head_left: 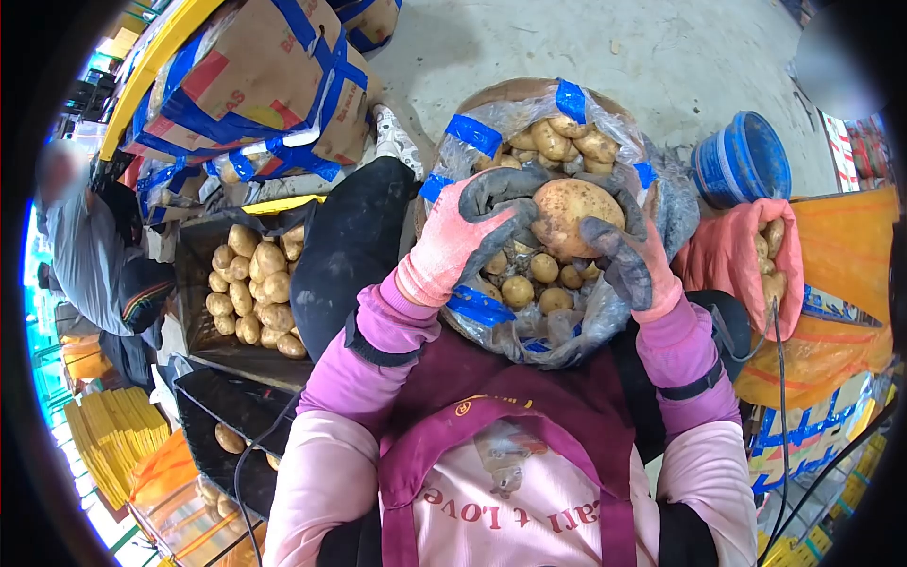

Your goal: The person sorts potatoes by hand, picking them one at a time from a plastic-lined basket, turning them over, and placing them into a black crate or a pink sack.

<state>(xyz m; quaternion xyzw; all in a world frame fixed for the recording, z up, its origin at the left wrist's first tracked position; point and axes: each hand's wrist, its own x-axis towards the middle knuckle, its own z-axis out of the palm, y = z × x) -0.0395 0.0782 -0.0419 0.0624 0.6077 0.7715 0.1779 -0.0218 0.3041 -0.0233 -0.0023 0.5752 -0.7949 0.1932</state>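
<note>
A large potato (574,215) with a dirt-specked skin is held between my two gloved hands above a round container. My left hand (470,231), in a pink glove with a dark grey palm, curls against the potato's left side. On its right side, my right hand (639,257) grips with the thumb across the front; some of the fingers are hidden behind. Beneath them, the plastic-lined container (603,331), taped in blue around the rim, holds larger potatoes (557,142) at the far side and small potatoes (543,269) nearer me.
To my left stands a dark crate (200,326) of potatoes (250,288), with a second black crate (203,402) below it. A red sack (727,255) of potatoes and a blue bucket (742,159) stand at right. Taped cardboard boxes (265,85) and another person (90,236) are at left.
</note>
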